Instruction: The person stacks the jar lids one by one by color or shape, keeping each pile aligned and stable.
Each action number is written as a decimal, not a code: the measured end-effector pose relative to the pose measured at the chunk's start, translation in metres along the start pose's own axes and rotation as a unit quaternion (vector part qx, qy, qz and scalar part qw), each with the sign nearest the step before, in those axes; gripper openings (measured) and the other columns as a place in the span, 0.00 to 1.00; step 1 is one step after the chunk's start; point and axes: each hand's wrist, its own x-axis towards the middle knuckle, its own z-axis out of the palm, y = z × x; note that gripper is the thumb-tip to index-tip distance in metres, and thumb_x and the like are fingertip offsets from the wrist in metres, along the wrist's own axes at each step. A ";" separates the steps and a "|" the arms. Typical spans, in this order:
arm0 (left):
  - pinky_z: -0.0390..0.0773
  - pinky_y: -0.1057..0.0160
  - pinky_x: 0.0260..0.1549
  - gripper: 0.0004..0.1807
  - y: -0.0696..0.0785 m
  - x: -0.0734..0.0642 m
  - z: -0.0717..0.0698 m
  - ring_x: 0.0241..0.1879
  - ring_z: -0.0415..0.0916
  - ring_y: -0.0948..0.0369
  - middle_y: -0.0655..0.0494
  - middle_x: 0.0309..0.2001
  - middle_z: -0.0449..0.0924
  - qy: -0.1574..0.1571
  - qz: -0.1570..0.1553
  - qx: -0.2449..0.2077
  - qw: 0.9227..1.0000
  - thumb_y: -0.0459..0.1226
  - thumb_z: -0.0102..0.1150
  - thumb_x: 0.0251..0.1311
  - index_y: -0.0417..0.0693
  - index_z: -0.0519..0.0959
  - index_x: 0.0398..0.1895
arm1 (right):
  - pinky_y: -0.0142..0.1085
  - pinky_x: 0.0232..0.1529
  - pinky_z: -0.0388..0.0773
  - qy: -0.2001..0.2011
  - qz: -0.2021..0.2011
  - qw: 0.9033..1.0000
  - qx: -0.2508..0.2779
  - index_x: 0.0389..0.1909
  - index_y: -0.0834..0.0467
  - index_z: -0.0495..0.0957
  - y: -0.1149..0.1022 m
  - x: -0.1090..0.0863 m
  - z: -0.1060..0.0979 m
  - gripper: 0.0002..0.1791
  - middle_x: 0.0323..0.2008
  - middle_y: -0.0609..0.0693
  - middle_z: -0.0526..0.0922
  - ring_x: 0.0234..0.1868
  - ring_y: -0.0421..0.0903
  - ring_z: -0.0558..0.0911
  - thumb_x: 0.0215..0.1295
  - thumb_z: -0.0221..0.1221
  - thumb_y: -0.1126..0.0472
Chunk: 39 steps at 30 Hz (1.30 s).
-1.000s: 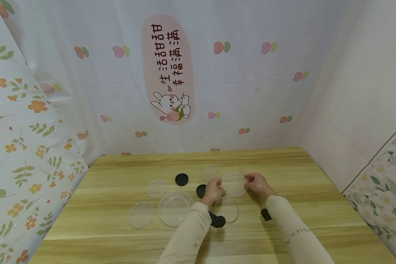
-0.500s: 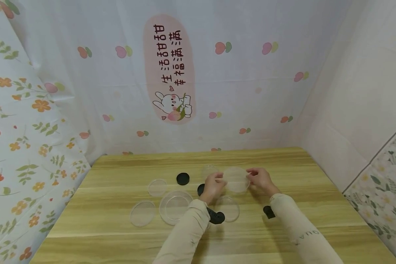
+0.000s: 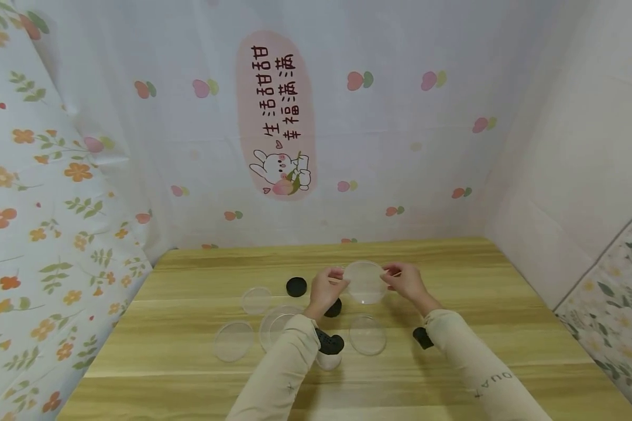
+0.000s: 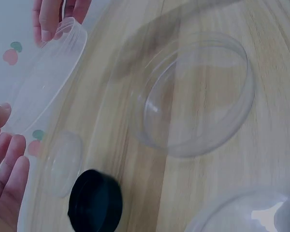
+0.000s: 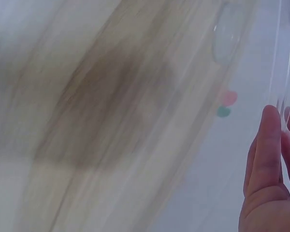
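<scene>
In the head view, my left hand (image 3: 326, 289) and right hand (image 3: 406, 286) hold a clear round petri dish (image 3: 364, 283) between them, each pinching its rim. It is raised above the table and tilted. The left wrist view shows the dish's side wall (image 4: 58, 72), with my left thumb and fingers at its near edge. In the right wrist view, the dish (image 5: 285, 48) appears nearly edge-on, pinched between my right thumb and fingers. Below my left hand stands a black round cap (image 3: 333, 308). Another clear dish (image 3: 367, 335) lies on the table nearer to me.
Left of my hands lie a large clear dish (image 3: 267, 330), partly behind my sleeve, and two smaller clear discs (image 3: 234, 341) (image 3: 256, 300). A second black cap (image 3: 296, 287) stands farther back. A small pale round piece (image 3: 329, 361) shows beneath my left wrist. Cloth walls border the wooden table (image 3: 453, 380).
Both hands have raised the petri dish and moved slightly left with it. Its face has tilted. My left wrist now uncovers more of the small pale round piece.
</scene>
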 end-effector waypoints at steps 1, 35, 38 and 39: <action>0.75 0.63 0.29 0.12 0.000 0.000 -0.002 0.31 0.76 0.53 0.48 0.33 0.78 0.006 -0.001 0.007 1.000 0.34 0.60 0.51 0.38 0.77 0.38 | 0.33 0.24 0.77 0.001 -0.002 1.000 -0.003 0.40 0.73 0.75 -0.002 0.000 0.002 0.13 0.26 0.57 0.75 0.29 0.48 0.76 0.54 0.58 0.70; 0.74 0.65 0.27 0.14 -0.043 -0.031 -0.095 0.26 0.73 0.56 0.48 0.31 0.73 -0.069 0.043 0.047 0.996 0.26 0.54 0.51 0.35 0.75 0.43 | 0.31 0.22 0.75 -0.101 -0.092 0.991 -0.009 0.31 0.73 0.75 -0.044 -0.006 0.075 0.08 0.22 0.52 0.75 0.24 0.43 0.74 0.48 0.57 0.75; 0.74 0.64 0.27 0.16 -0.044 -0.034 -0.106 0.26 0.73 0.57 0.45 0.34 0.73 -0.091 0.032 0.060 0.994 0.26 0.53 0.51 0.36 0.75 0.46 | 0.30 0.23 0.73 -0.113 -0.122 0.986 -0.015 0.31 0.73 0.76 -0.045 -0.007 0.083 0.08 0.22 0.52 0.75 0.24 0.43 0.74 0.47 0.57 0.75; 0.74 0.64 0.27 0.16 -0.045 -0.035 -0.109 0.26 0.73 0.57 0.44 0.34 0.73 -0.097 0.032 0.065 0.993 0.26 0.53 0.51 0.36 0.74 0.46 | 0.30 0.24 0.73 -0.117 -0.132 0.984 -0.016 0.31 0.73 0.76 -0.046 -0.008 0.086 0.08 0.22 0.52 0.75 0.24 0.42 0.73 0.46 0.57 0.76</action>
